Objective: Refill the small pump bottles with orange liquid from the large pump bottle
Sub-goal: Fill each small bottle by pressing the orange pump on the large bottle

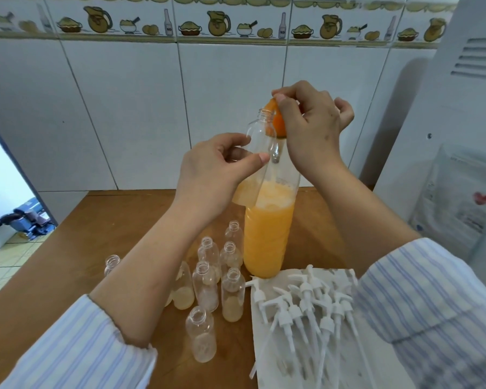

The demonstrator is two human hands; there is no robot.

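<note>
While the refill was under way, the scene stood as follows.

Left hand (216,167): fingers and thumb curled round a small bottle (260,153), holding it tilted with its open neck brought up to the orange pump head (277,119), presumably to catch the dose.

Right hand (312,122): fingers closed on top of that pump head, apparently placed to press it down.

Large bottle (267,231): stood upright on the wooden table (110,220), roughly half full of orange liquid with foam on top.

Empty small bottles (208,284): clustered uncapped just in front of the large bottle, several showing pale residue at the bottom.

White pumps (306,301): removed and laid on a paper sheet (267,357) to the right, keeping necks open for filling.

Obstructions: the left forearm crossed above the cluster, so a lowered elbow could topple bottles. A white appliance (446,108) stood near on the right.
</note>
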